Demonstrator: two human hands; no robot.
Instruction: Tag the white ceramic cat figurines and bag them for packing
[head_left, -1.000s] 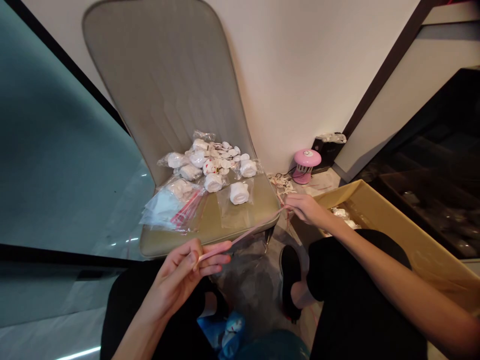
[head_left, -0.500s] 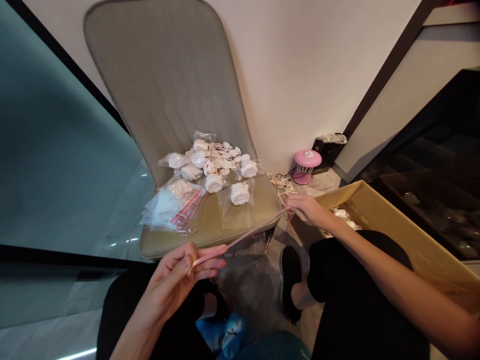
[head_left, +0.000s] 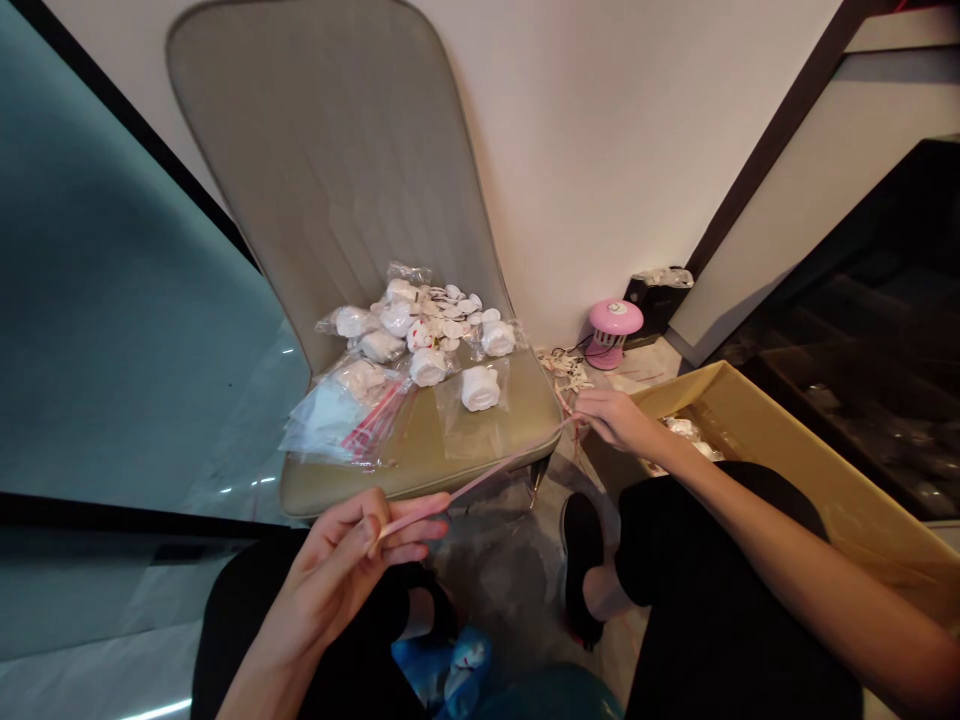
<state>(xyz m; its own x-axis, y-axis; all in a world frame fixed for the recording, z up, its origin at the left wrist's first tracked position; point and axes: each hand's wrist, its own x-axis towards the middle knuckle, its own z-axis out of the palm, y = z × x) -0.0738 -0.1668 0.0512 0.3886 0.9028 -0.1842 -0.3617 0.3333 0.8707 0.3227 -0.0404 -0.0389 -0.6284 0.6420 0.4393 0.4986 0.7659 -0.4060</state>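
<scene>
One strip (head_left: 487, 475), pink, straight across lower centre. Left hand (head_left: 352, 550), lower left of centre, thumbs it against fingers; right hand (head_left: 611, 415), right of centre, pinches it. Likely light, limp, slippery; best pinched flat, one hand each side.

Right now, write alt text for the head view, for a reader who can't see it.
The left hand and right hand hold a thin pink strip straight between them, before a chair. On its seat lie white items, clear bags and small white discs. To the right are a pink device and an open box.
</scene>
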